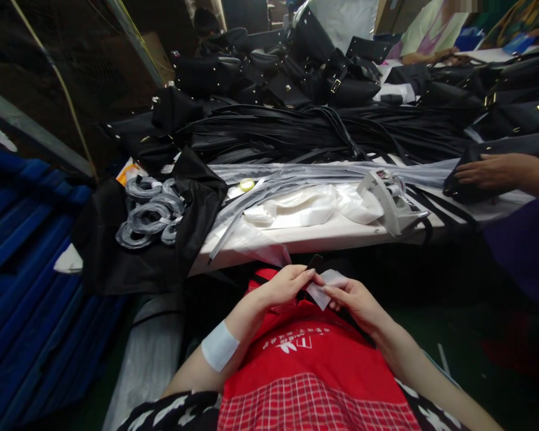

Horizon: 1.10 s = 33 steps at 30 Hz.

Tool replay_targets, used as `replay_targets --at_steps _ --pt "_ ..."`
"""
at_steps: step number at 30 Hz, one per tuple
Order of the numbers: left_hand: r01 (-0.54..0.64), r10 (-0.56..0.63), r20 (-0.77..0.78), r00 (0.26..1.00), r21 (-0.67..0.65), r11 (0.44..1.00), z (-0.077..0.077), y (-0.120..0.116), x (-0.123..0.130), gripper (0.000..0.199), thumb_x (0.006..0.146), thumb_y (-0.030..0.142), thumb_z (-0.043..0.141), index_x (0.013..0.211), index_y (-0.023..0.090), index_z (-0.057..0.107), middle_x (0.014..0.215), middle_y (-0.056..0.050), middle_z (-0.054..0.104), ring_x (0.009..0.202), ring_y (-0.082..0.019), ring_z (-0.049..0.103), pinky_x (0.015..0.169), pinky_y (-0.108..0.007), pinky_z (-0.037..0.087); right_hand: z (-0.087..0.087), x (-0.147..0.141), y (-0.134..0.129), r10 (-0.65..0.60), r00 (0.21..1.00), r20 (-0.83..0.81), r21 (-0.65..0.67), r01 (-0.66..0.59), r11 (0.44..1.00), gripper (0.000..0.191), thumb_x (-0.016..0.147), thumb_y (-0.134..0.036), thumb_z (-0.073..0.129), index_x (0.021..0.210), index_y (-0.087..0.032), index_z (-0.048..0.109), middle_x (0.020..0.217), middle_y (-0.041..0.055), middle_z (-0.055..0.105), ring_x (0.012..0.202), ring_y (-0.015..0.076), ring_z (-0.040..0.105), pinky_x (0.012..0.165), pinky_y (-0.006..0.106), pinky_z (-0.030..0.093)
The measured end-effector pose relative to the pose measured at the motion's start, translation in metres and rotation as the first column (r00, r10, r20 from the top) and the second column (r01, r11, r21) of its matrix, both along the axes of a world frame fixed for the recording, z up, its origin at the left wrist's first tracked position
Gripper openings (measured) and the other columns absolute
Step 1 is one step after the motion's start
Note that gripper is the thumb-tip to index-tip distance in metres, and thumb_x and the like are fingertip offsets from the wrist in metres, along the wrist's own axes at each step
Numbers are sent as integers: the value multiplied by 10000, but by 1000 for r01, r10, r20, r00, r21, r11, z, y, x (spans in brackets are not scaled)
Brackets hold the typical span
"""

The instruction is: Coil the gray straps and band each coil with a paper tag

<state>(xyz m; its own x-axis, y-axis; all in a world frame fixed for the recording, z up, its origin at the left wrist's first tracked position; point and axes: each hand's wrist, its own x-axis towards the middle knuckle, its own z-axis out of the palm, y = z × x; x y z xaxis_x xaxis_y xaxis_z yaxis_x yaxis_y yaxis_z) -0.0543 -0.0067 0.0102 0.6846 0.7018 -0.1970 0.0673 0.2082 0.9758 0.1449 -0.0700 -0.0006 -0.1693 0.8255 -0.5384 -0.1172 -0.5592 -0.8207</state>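
Observation:
Both my hands are close together over the red apron (314, 353), just below the table's front edge. My left hand (291, 282) pinches a narrow black strip (315, 262), whose end sticks up past the fingers. In my right hand (353, 301) is a small whitish translucent sheet (326, 287), held between thumb and fingers. The sheet lies against the strip, and the fingertips hide part of both.
White strips (305, 206) and a tape dispenser (388, 203) lie on the table (233, 254). Coiled clear tubing (148, 215) sits at left. Black straps (273, 134) and bags are piled behind. Another person's hand (489, 173) rests on a black bag at right.

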Motion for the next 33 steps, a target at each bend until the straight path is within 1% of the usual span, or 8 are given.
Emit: replay_targets --at_steps 9,12,15,17,19,22,26,33 --pt "-229 236 -288 928 59 972 6 1 -61 548 910 621 414 935 121 637 756 -41 635 536 -122 573 542 -243 448 0 12 3 4 998 57 43 -6 999 302 649 -429 863 773 -172 762 660 22 691 579 124 567 585 257 468" --pt "-103 76 -511 856 -24 994 38 -18 -114 519 930 592 402 860 132 633 684 -27 624 482 -117 543 470 -224 400 -1 10 5 3 998 62 65 -7 998 273 624 -397 878 729 -178 754 720 27 704 667 153 605 674 287 496" --pt "127 -236 -404 884 -276 953 74 -43 -142 508 939 577 412 871 134 651 697 -40 637 502 -112 539 480 -215 406 -4 3 8 -33 998 50 67 29 997 279 610 -401 884 711 -184 742 731 28 712 704 173 626 716 307 503" --pt "247 -329 -177 928 -370 896 86 -54 -137 524 936 583 416 891 126 668 699 -51 641 486 -100 505 477 -215 396 -4 -2 10 -7 999 46 63 4 998 297 615 -420 877 723 -178 744 769 49 730 736 195 644 741 327 509" --pt "150 -190 -95 977 -322 935 81 -56 -114 512 902 590 483 870 118 677 686 -47 632 478 -89 466 475 -214 376 -2 -8 12 39 998 41 67 -42 997 325 623 -438 871 761 -167 755 834 78 747 784 221 661 780 354 513" --pt "-218 196 -235 952 -73 973 50 -47 -63 418 737 507 733 899 125 692 763 -39 648 617 -119 528 573 -222 412 3 -12 13 87 996 36 80 -90 993 368 650 -445 856 868 -163 767 927 105 756 859 248 672 838 383 509" --pt "-220 202 -298 933 -29 975 14 -33 -14 317 681 420 763 771 125 691 652 3 592 604 -122 494 574 -232 381 8 -9 10 60 996 61 127 -67 990 380 645 -464 852 866 -166 773 904 102 752 854 253 672 808 379 520" --pt "-338 325 -289 900 4 941 -2 -28 3 344 698 455 727 648 157 561 597 40 492 569 -102 418 526 -226 312 8 0 -1 15 992 122 62 -22 998 318 672 -459 825 771 -162 770 661 33 685 534 108 514 544 248 401"
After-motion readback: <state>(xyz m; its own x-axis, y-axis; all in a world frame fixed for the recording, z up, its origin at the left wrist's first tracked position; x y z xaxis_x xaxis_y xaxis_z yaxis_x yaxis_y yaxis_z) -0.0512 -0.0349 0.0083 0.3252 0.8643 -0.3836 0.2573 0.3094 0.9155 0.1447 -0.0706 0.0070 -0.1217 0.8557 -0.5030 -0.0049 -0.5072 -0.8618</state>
